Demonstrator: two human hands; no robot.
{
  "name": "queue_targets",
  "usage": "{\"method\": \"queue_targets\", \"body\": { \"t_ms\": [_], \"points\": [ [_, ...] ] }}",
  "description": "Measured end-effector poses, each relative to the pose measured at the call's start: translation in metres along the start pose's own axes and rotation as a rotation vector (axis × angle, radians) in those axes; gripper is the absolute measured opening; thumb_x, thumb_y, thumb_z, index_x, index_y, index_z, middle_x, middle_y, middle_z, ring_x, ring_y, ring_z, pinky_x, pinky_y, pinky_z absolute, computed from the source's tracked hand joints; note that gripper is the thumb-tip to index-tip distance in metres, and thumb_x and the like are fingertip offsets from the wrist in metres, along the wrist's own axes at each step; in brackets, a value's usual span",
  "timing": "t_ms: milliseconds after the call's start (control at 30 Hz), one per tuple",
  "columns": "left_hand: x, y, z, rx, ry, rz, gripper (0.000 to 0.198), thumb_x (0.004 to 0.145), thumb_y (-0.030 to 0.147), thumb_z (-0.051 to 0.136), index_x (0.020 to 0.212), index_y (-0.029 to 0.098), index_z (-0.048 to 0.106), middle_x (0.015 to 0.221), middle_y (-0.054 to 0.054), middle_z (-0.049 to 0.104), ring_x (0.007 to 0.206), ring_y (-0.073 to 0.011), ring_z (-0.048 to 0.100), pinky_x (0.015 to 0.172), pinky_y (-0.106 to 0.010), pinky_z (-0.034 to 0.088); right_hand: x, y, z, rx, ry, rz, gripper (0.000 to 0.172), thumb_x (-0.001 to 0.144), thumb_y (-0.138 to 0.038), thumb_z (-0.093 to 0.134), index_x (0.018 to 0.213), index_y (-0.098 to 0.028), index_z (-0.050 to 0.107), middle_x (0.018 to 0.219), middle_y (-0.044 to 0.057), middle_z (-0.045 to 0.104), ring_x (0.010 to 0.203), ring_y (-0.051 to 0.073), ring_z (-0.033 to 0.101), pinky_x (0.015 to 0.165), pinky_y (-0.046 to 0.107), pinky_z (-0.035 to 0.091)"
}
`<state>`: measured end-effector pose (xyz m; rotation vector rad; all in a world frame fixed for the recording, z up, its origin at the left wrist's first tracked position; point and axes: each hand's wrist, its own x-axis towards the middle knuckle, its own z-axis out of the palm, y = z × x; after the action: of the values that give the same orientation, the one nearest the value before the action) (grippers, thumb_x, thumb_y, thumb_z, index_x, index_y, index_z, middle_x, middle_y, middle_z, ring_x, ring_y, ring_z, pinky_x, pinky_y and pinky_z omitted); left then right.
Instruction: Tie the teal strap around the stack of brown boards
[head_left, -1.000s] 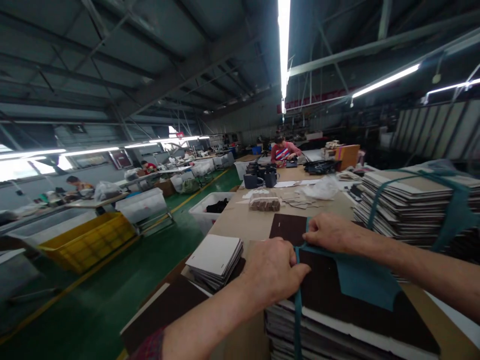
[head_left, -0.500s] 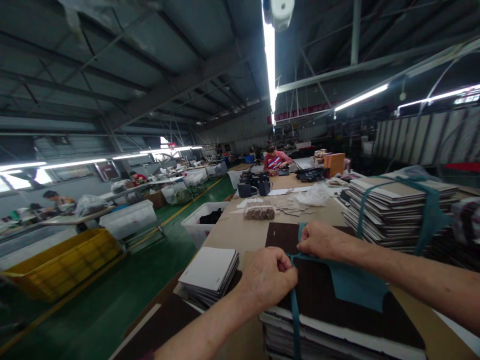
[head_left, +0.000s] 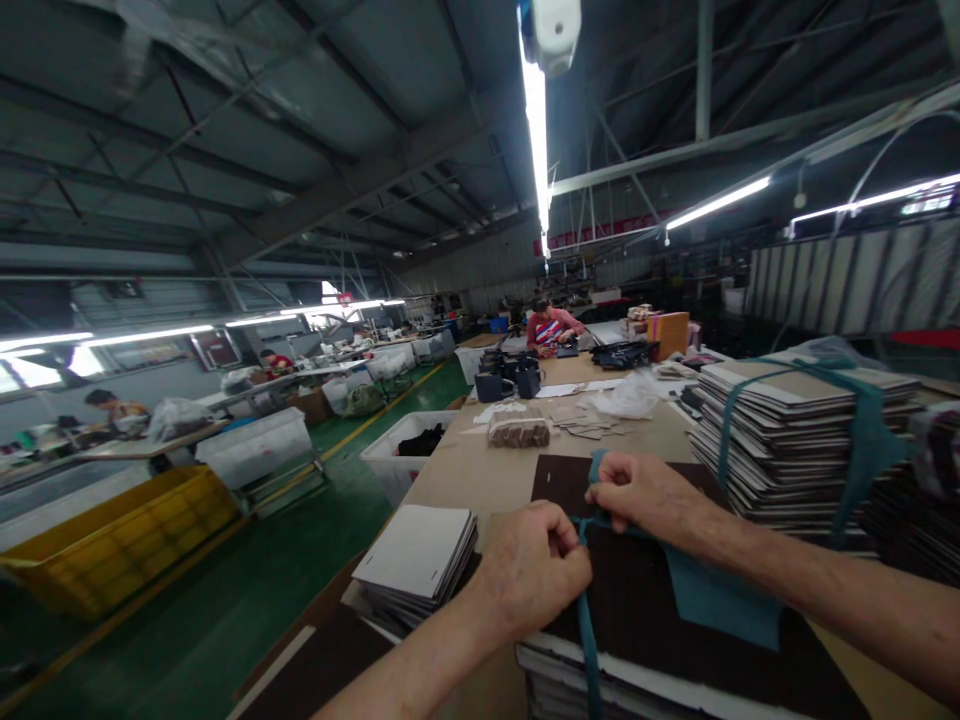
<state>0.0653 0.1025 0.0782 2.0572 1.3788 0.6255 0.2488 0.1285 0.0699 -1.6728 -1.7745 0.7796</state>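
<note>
The dark-topped stack (head_left: 630,600) lies on the table (head_left: 442,485), directly in front of the wearer. A teal strip (head_left: 589,650) runs down its near side and across its upper face; a wide flap of the same cloth lies flat on the right part of that face.

Left hand (head_left: 536,565): positioned over the left part of the stack, fingers curled, thumb and forefinger pinched on the strip. Right hand (head_left: 630,490): positioned over the stack's far part, fingers curled and gripping the strip, with a short end protruding above the knuckles. The fingers partly cover the crossing between the hands, so whether a knot is formed there cannot be told.

Left of the stack: a smaller pile of white-topped boards (head_left: 412,545). Right of and beyond the stack: a taller bundle (head_left: 787,430) bound with teal cloth. Beyond the stack: a brown wrapped block (head_left: 519,430) and a clear plastic bag (head_left: 626,395).
</note>
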Motion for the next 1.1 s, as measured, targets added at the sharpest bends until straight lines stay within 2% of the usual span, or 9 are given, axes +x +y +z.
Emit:
{"method": "queue_targets", "body": {
  "t_ms": [200,333,467,567,667,767,900,967,1100],
  "points": [
    [0.008,-0.007,-0.013,-0.116,-0.081,-0.051,0.005,0.065,0.022,0.055,0.069,0.020,0.055,0.056,0.005,0.048,0.052,-0.0098,0.040,0.047,-0.024,0.026,-0.005,0.006,0.003,0.505,-0.224,-0.100,0.021,0.082,-0.039,0.054,0.081,-0.021,0.043,0.082,0.000,0.072,0.034,0.003,0.040,0.033,0.016,0.020],
    [0.015,-0.013,-0.017,-0.268,-0.086,-0.047,0.008,0.063,0.023,0.057,0.069,0.018,0.057,0.060,0.003,0.054,0.055,-0.0084,0.042,0.047,-0.021,0.026,-0.004,0.007,0.002,0.499,-0.252,-0.104,0.024,0.083,-0.042,0.055,0.080,-0.021,0.043,0.078,0.000,0.071,0.033,0.003,0.041,0.031,0.015,0.022],
    [0.018,-0.012,-0.017,-0.618,-0.213,-0.190,0.019,0.068,0.025,0.058,0.085,0.016,0.060,0.055,0.003,0.055,0.043,-0.0053,0.034,0.040,-0.019,0.017,-0.003,0.006,0.003,0.452,-0.244,-0.105,0.023,0.085,-0.042,0.054,0.080,-0.021,0.046,0.075,-0.001,0.070,0.034,0.003,0.042,0.031,0.014,0.025],
    [0.018,-0.007,-0.015,-0.902,-0.247,-0.215,0.016,0.071,0.022,0.060,0.084,0.016,0.053,0.072,0.000,0.062,0.045,-0.0032,0.038,0.037,-0.018,0.013,-0.003,0.006,0.004,0.428,-0.233,-0.086,0.022,0.086,-0.042,0.052,0.080,-0.021,0.047,0.073,-0.001,0.069,0.035,0.003,0.042,0.031,0.014,0.023],
    [0.020,-0.005,-0.012,-1.003,-0.292,-0.184,0.016,0.079,0.027,0.059,0.082,0.016,0.048,0.083,-0.002,0.061,0.045,-0.0010,0.038,0.037,-0.018,0.010,-0.004,0.008,0.004,0.411,-0.234,-0.084,0.023,0.088,-0.042,0.050,0.080,-0.021,0.047,0.064,-0.003,0.065,0.034,0.004,0.037,0.032,0.015,0.022],
    [0.025,-0.007,-0.010,-0.840,-0.279,-0.069,0.019,0.090,0.035,0.049,0.083,0.018,0.044,0.070,0.005,0.052,0.040,-0.0013,0.028,0.039,-0.020,0.011,-0.004,0.011,0.004,0.396,-0.245,-0.108,0.025,0.091,-0.043,0.048,0.081,-0.021,0.048,0.056,-0.005,0.057,0.035,0.005,0.035,0.034,0.016,0.023],
    [0.034,-0.009,-0.015,-0.290,-0.252,0.166,0.016,0.092,0.030,0.044,0.080,0.020,0.041,0.064,0.006,0.048,0.052,-0.0070,0.039,0.050,-0.022,0.027,-0.004,0.012,0.005,0.418,-0.240,-0.193,0.024,0.093,-0.042,0.048,0.082,-0.020,0.046,0.071,-0.003,0.061,0.044,0.005,0.042,0.040,0.018,0.029],
    [0.037,-0.008,-0.019,-0.071,-0.235,0.257,0.014,0.091,0.027,0.045,0.080,0.021,0.041,0.066,0.006,0.047,0.061,-0.0096,0.042,0.057,-0.024,0.030,-0.004,0.012,0.005,0.360,-0.211,-0.230,0.023,0.093,-0.039,0.047,0.080,-0.020,0.047,0.070,-0.004,0.058,0.048,0.007,0.042,0.045,0.020,0.032],
    [0.042,-0.005,-0.020,0.112,-0.214,0.322,0.013,0.092,0.026,0.043,0.080,0.022,0.039,0.069,0.005,0.045,0.065,-0.0124,0.042,0.060,-0.028,0.028,-0.007,0.009,0.002,0.151,-0.101,-0.297,0.025,0.094,-0.030,0.045,0.072,-0.019,0.050,0.065,-0.003,0.051,0.060,0.010,0.045,0.059,0.024,0.035]
  ]
}}
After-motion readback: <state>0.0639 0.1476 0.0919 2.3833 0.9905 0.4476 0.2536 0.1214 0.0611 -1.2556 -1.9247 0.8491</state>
